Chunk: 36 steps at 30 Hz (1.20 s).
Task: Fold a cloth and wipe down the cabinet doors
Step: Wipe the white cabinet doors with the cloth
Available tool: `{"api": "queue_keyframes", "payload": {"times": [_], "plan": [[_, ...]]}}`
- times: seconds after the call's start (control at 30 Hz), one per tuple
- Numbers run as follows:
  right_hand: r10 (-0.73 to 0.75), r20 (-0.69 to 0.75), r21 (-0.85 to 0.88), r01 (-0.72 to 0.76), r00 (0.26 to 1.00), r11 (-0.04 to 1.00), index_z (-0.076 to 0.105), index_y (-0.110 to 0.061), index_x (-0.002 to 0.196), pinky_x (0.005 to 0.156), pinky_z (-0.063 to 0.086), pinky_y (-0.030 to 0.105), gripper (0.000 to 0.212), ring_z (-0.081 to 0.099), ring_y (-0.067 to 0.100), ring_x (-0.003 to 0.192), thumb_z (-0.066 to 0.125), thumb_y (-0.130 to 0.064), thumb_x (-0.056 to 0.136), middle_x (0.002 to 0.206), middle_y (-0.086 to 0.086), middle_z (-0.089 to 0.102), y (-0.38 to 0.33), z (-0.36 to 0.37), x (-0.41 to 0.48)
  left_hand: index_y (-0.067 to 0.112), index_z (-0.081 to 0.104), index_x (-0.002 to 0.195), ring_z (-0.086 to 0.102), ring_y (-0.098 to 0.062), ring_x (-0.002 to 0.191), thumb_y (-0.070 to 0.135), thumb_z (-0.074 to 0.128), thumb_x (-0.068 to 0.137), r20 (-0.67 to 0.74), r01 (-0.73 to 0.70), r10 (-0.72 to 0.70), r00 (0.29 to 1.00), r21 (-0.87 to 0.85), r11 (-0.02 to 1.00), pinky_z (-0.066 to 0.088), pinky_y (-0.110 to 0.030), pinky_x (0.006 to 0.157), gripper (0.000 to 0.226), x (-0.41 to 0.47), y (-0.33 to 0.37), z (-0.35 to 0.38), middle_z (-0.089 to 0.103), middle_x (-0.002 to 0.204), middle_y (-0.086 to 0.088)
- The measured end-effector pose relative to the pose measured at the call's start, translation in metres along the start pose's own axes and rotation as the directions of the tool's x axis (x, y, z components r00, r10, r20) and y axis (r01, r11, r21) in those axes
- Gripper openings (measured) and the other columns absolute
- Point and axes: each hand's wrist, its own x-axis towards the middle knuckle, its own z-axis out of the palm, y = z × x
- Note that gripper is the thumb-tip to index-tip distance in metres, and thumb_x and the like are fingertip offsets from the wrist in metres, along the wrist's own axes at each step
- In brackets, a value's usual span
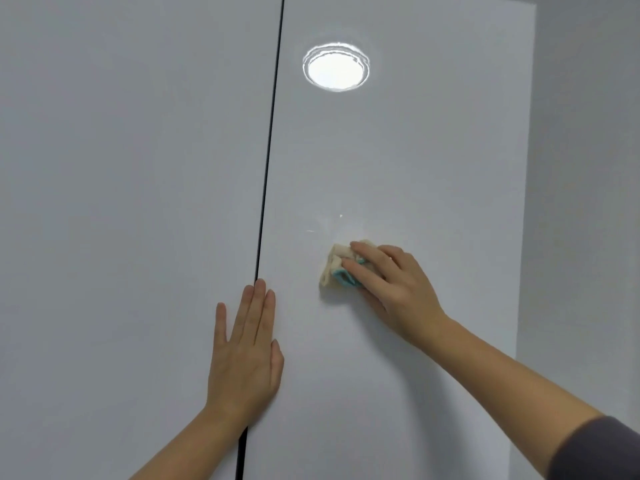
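The left door [121, 202] and the right door [415, 168] stand side by side, parted by a narrow upright gap [268, 168], with a wall [588, 168] right of the right door. The left grip [247, 355] lies flat across the gap low down. Right of it and slightly higher, the right grip [391, 289] presses the cloth [334, 268] against the right door, with a lamp's reflection [336, 67] well above on that door.

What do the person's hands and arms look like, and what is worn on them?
Both hands are bare: the left hand and the right hand show no glove, ring or watch. The left forearm is uncovered as far as the frame shows. On the right arm a dark grey sleeve ends well above the wrist.
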Motion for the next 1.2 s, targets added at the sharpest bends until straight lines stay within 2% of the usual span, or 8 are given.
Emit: {"api": "queue_keyframes", "payload": {"times": [0.33, 0.43, 0.53, 0.7, 0.83, 0.97, 1.07, 1.2], "plan": [[0.179, -0.046, 0.104, -0.173, 0.983, 0.979, 0.063, -0.008, 0.124, 0.077, 0.048, 0.045, 0.04, 0.052, 0.036, 0.096, 0.048, -0.002, 0.087, 0.121, 0.014, 0.06, 0.01, 0.025, 0.105, 0.002, 0.026, 0.147, 0.021, -0.025, 0.145, 0.023, 0.034, 0.086, -0.019, -0.011, 0.011, 1.0, -0.029, 1.0, 0.015, -0.052, 0.115, 0.065, 0.004, -0.003, -0.007, 0.019, 0.158, -0.011], [0.074, -0.023, 0.135, -0.07, 0.997, 0.988, 0.067, -0.008, 0.117, 0.076, 0.048, 0.044, 0.033, 0.051, 0.034, 0.093, 0.057, 0.001, 0.088, 0.119, 0.015, 0.062, -0.001, 0.023, 0.077, 0.002, 0.031, 0.144, 0.027, -0.028, 0.14, 0.022, 0.036, 0.085, -0.086, -0.017, 0.012, 0.996, -0.052, 0.999, 0.02, -0.05, 0.112, 0.062, 0.032, -0.01, -0.023, 0.026, 0.153, -0.012], [-0.105, 0.037, 0.188, 0.096, 0.994, 0.977, 0.07, -0.009, 0.111, 0.073, 0.048, 0.041, 0.026, 0.053, 0.032, 0.091, 0.056, -0.002, 0.091, 0.117, 0.015, 0.064, -0.025, 0.018, 0.035, 0.003, 0.022, 0.148, 0.012, -0.026, 0.146, 0.021, 0.03, 0.088, -0.124, 0.072, -0.075, 0.989, -0.033, 0.997, 0.004, -0.05, 0.117, 0.063, 0.089, -0.023, -0.039, 0.017, 0.158, -0.012], [-0.512, 0.135, 0.221, 0.477, 0.849, 0.85, 0.068, -0.014, 0.113, 0.069, 0.046, 0.036, 0.028, 0.056, 0.029, 0.09, 0.047, -0.004, 0.097, 0.12, 0.008, 0.064, -0.022, 0.013, 0.028, 0.005, 0.01, 0.152, 0.001, -0.021, 0.148, 0.022, 0.022, 0.095, -0.102, 0.125, -0.122, 0.987, 0.031, 0.992, 0.006, -0.053, 0.118, 0.061, 0.131, -0.031, -0.038, 0.004, 0.161, -0.008], [-0.17, -0.121, 0.0, 0.171, 0.978, 0.985, 0.069, -0.014, 0.114, 0.07, 0.047, 0.039, 0.031, 0.054, 0.03, 0.088, 0.058, -0.003, 0.087, 0.116, 0.007, 0.065, 0.038, 0.026, 0.144, 0.005, 0.011, 0.152, 0.001, -0.02, 0.148, 0.022, 0.025, 0.095, -0.137, 0.103, -0.095, 0.986, 0.053, 0.993, 0.006, -0.051, 0.119, 0.061, 0.129, -0.032, -0.034, 0.004, 0.161, -0.007], [0.235, -0.22, -0.013, -0.244, 0.947, 0.97, 0.062, -0.018, 0.127, 0.084, 0.044, 0.033, 0.048, 0.05, 0.029, 0.098, 0.033, -0.021, 0.089, 0.118, 0.004, 0.061, 0.066, 0.026, 0.221, 0.007, 0.01, 0.152, 0.0, -0.019, 0.148, 0.022, 0.024, 0.095, -0.142, 0.104, -0.093, 0.985, 0.069, 0.992, 0.006, -0.051, 0.119, 0.061, 0.13, -0.032, -0.033, 0.004, 0.161, -0.007], [0.184, -0.172, 0.028, -0.182, 0.968, 0.983, 0.063, -0.014, 0.126, 0.082, 0.048, 0.039, 0.042, 0.052, 0.035, 0.095, 0.049, -0.006, 0.088, 0.116, 0.011, 0.062, 0.053, 0.029, 0.21, 0.012, 0.009, 0.153, 0.001, -0.02, 0.149, 0.022, 0.024, 0.095, -0.143, 0.096, -0.087, 0.986, 0.064, 0.993, 0.006, -0.051, 0.119, 0.06, 0.129, -0.033, -0.033, 0.005, 0.161, -0.007], [-0.173, -0.061, 0.133, 0.18, 0.983, 0.975, 0.07, -0.011, 0.114, 0.076, 0.048, 0.04, 0.029, 0.056, 0.036, 0.083, 0.063, -0.003, 0.087, 0.114, 0.017, 0.065, 0.02, 0.024, 0.123, 0.015, 0.016, 0.153, 0.002, -0.022, 0.149, 0.02, 0.027, 0.095, -0.146, 0.08, -0.072, 0.987, 0.051, 0.995, 0.005, -0.052, 0.118, 0.059, 0.132, -0.032, -0.034, 0.006, 0.161, -0.008]]}}
